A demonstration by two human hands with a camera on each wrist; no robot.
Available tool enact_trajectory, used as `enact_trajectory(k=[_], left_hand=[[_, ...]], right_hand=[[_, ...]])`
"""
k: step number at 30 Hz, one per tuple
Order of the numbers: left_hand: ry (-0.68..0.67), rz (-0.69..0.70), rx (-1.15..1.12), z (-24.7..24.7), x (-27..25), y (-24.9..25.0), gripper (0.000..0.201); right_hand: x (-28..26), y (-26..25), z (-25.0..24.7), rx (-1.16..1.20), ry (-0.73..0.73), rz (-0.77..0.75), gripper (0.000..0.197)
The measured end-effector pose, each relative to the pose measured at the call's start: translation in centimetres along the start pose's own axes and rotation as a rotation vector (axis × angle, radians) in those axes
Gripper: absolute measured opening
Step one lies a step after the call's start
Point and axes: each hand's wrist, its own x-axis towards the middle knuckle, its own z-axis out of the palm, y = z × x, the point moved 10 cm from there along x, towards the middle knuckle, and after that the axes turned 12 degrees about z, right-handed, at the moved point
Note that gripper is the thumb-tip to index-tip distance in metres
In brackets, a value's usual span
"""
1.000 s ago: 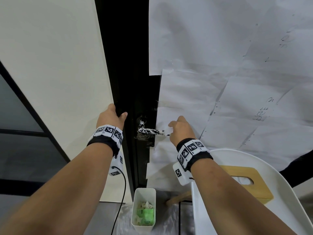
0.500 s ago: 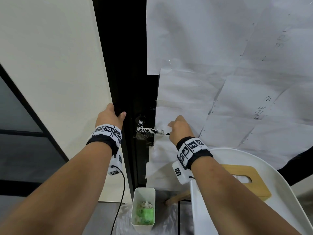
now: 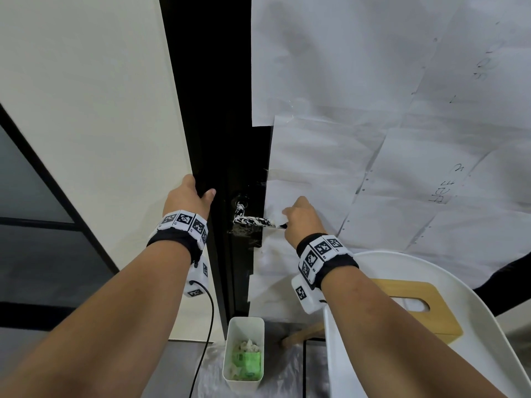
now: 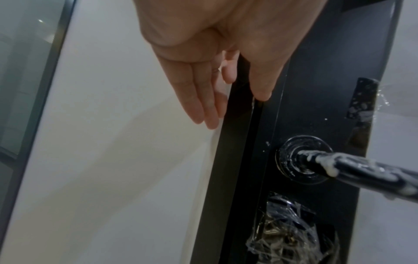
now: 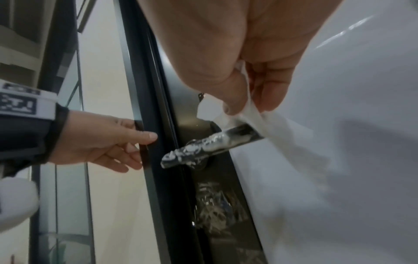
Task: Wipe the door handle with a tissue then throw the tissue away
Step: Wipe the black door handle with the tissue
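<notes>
tissue [image 5: 248,114] pinched in right hand [image 3: 300,218] at free end of smeared door handle [image 3: 253,221], unchanged from a second ago, left hand [image 3: 186,196] still gripping black door edge [image 3: 201,168], paper-covered door [image 3: 344,139], white bin [image 3: 244,351] on floor below

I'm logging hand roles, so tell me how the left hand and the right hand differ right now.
1. The left hand grips the black door edge, thumb on the face; the right hand pinches a white tissue.
2. The left touches no handle; the right holds its tissue on the far end of the smeared door handle.

Both wear marker wristbands.
</notes>
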Motion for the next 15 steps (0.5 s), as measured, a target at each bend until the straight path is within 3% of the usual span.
enact_trajectory(k=[6, 11, 15], left_hand=[[0.010, 0.010, 0.002, -0.1, -0.1, 0.1, 0.034], [0.012, 0.006, -0.012, 0.0, -0.1, 0.1, 0.032], [0.013, 0.008, -0.017, 0.0, -0.1, 0.1, 0.031]], right_hand=[[-0.2, 0.8, 0.5, -0.107, 0.012, 0.044, 0.028], [-0.8, -0.9, 1.2, -0.055, -0.037, -0.024, 0.021], [-0.2, 0.0, 0.8, 0.026, -0.024, 0.005, 0.035]])
